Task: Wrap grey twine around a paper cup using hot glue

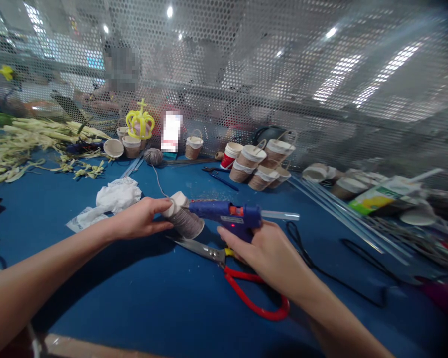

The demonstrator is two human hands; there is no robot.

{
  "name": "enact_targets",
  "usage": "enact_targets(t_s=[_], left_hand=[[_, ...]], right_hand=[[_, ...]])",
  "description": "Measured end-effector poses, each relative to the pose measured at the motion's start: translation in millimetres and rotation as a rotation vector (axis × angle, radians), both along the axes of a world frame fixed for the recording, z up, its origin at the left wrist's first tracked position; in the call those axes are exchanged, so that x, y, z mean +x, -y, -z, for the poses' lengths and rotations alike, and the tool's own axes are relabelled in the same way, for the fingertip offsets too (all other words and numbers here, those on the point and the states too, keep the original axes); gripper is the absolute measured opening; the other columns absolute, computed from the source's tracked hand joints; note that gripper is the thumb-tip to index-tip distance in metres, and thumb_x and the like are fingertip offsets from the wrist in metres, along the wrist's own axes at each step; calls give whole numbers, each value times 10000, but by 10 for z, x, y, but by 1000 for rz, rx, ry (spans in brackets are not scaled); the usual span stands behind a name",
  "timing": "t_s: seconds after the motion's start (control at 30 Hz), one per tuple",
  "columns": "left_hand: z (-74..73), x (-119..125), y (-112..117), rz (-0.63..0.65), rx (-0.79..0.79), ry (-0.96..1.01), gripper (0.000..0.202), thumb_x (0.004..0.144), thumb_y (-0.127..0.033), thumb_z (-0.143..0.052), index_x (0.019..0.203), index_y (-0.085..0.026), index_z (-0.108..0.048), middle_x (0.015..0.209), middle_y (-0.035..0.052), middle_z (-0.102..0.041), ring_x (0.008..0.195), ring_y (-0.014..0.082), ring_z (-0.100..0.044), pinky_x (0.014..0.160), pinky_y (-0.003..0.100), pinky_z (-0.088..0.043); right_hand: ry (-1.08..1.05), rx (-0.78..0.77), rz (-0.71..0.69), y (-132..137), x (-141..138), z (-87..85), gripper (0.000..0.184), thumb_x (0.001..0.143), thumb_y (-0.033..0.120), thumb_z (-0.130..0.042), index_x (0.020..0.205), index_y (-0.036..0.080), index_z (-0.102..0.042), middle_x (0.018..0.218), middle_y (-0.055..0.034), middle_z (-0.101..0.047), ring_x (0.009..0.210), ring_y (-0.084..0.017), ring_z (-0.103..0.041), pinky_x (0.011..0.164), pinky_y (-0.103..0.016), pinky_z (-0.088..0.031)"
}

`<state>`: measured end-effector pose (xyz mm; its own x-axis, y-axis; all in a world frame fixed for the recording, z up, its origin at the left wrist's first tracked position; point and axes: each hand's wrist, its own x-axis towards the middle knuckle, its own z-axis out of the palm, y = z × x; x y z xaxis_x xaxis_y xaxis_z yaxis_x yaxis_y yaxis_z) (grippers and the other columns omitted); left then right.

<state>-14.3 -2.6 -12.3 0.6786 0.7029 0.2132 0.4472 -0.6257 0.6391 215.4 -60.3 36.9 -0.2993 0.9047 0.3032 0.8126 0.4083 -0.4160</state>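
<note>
Near edge: the table is blue, and its front lip shows at the lower left. Bare blue surface lies between your forearms, the widest open room in view.

Scissors with red handles lie flat just under your right hand, blades pointing left towards the cup. A black cord trails off to the right.

Your right hand is closed round the grip of a blue glue gun. Its nozzle points left and meets the cup, and a clear stick juts from the back. The white label on its side is too small to read.

Your left hand is partly curled, with its fingers holding the rim end of a twine-wrapped cup. The cup lies on its side at table centre.

Left of it sits a crumpled white bag. To the right, clear glue sticks lie in a loose fan, crowding that side.

Farther back are a twine ball, a red cup, a cluster of wrapped cups and a yellow crown. Pale leaf strips are heaped far left. The print on the green-yellow carton at far right is unreadable.

A perforated mesh screen closes off the far edge.
</note>
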Motion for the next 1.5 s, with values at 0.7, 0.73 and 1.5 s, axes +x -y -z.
enact_targets(t_s=[0.7, 0.73, 1.5], left_hand=[[-4, 3, 6, 41, 65, 14, 135, 793, -230, -524, 874, -136, -576, 911, 76, -633, 851, 186, -592, 772, 293, -455], [-1, 3, 5, 41, 68, 14, 132, 794, -230, -524, 870, -135, -576, 910, 76, -634, 850, 184, -593, 773, 295, -456], [4, 4, 6, 38, 93, 4, 141, 793, -218, -519, 900, -139, -568, 900, 73, -629, 837, 185, -592, 751, 288, -450]], right_hand=[[-12, -53, 24, -27, 15, -41, 200, 778, 304, -499, 608, 202, -523, 468, 11, -540, 504, -155, -549, 435, -245, -376], [-15, -48, 17, -21, 11, -44, 178, 781, 298, -495, 638, 200, -536, 510, 1, -565, 536, -159, -561, 461, -249, -392], [-15, -87, 64, -55, 19, -41, 273, 773, 335, -482, 537, 198, -482, 442, 13, -532, 446, -131, -516, 422, -233, -381]])
